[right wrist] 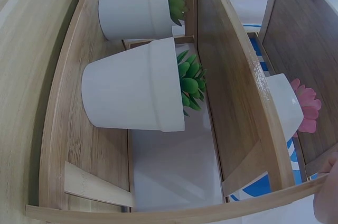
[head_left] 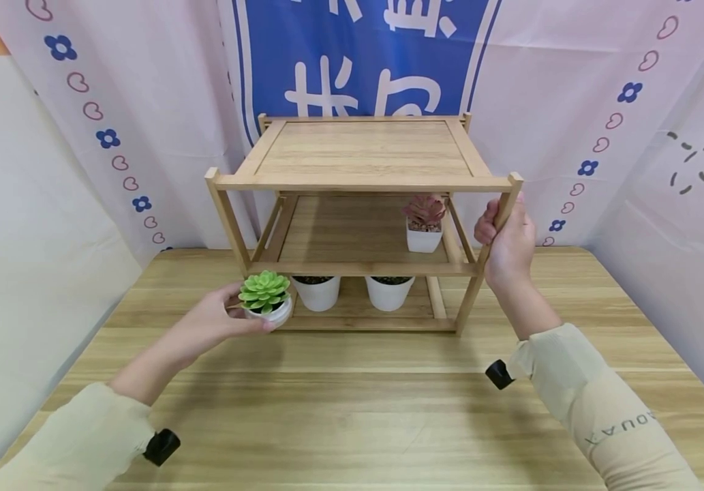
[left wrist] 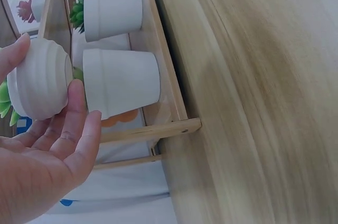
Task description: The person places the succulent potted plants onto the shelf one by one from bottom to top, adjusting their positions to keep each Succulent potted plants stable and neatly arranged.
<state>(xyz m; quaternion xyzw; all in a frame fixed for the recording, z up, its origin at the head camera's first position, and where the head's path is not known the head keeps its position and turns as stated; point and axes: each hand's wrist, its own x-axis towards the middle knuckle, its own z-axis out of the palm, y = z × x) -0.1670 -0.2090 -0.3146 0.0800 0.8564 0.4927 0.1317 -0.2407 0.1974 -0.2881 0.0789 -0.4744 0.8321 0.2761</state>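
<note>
My left hand (head_left: 219, 315) grips a small white ribbed pot with a light green succulent (head_left: 264, 292), thumb and fingers around its sides. It is held at the left front corner of a three-tier wooden shelf rack (head_left: 364, 149), by the lower level. In the left wrist view the ribbed pot (left wrist: 45, 78) is tilted beside a larger white pot (left wrist: 121, 82). My right hand (head_left: 510, 249) holds the rack's right front post (head_left: 474, 292) just below the top board, fingers wrapped around the wood.
On the middle tier, at the right, stands a square white pot (head_left: 423, 240) with a pink succulent. Two white pots, one left (head_left: 319, 294) and one right (head_left: 390, 294), stand on the bottom tier. The rack is on a wooden table (head_left: 352, 409), before a printed curtain (head_left: 542, 102).
</note>
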